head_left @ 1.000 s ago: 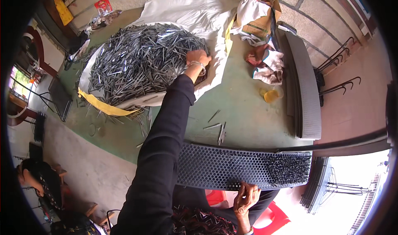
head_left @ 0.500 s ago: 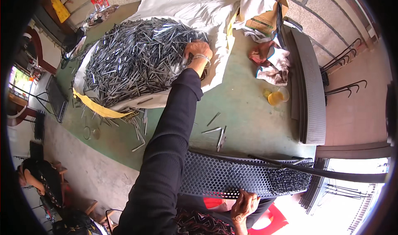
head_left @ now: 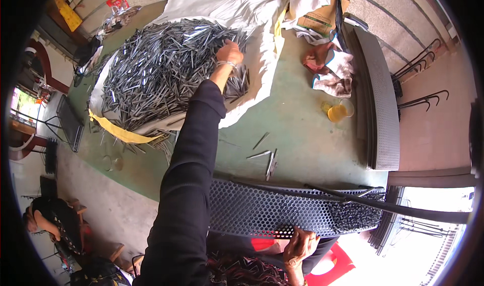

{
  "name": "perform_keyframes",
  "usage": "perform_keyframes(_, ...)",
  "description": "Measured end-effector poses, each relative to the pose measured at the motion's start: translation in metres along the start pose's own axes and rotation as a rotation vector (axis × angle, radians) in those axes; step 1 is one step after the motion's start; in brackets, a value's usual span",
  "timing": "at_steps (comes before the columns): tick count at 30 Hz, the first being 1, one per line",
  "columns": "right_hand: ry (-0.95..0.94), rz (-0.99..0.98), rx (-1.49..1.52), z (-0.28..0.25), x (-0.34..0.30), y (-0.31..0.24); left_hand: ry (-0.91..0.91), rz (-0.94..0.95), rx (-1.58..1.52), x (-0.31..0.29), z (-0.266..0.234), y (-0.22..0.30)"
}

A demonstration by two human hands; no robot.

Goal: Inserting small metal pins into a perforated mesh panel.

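Observation:
My left hand, with a bracelet on its wrist, lies at the right part of a big heap of thin dark strips. Its fingers curl down among the strips; their tips and anything in them are hidden. The heap rests on a pale cloth with a yellow edge. Near my lap, my right hand is closed on the lower edge of a dark perforated panel. Many short dark pieces stand packed in the holes at the panel's right end; the holes further left show bare.
A few loose strips lie on the green table. A cup of yellow liquid, cloth gloves and stacked grey perforated panels are at the right. A dark bar crosses the panel's right end. Another person is at lower left.
My left hand has shifted left and slightly away from me across the heap, its forearm swinging left too. My right hand keeps its place at the panel edge.

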State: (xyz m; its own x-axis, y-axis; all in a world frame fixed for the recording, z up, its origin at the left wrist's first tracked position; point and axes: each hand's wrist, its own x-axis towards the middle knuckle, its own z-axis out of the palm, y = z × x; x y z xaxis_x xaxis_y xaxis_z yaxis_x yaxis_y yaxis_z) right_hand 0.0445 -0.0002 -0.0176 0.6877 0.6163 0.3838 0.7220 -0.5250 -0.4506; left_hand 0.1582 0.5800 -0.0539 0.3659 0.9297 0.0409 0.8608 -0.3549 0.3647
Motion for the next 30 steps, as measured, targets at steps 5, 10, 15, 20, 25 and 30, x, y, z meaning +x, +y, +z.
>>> perform_keyframes(5,0.029,-0.030,-0.030,0.001,0.004,-0.003,-0.059,-0.099,-0.915,-0.017,-0.012,-0.061)
perform_keyframes(10,-0.007,0.015,0.173,-0.013,0.023,-0.015,-0.340,-0.223,-1.634,-0.068,-0.057,-0.049)
perform_keyframes(15,-0.243,0.048,0.491,-0.036,0.072,-0.057,-0.359,-0.334,-1.788,-0.089,-0.085,-0.059)
perform_keyframes(20,-0.293,-0.141,0.641,-0.011,0.142,-0.129,-0.221,-0.193,-1.640,-0.122,-0.099,-0.090)
perform_keyframes(25,-0.228,-0.230,0.647,0.087,0.211,-0.178,0.148,0.246,-1.023,-0.165,-0.101,-0.111)
perform_keyframes(30,-0.202,-0.284,0.595,0.169,0.244,-0.193,0.303,0.249,-0.873,-0.231,-0.098,-0.092)
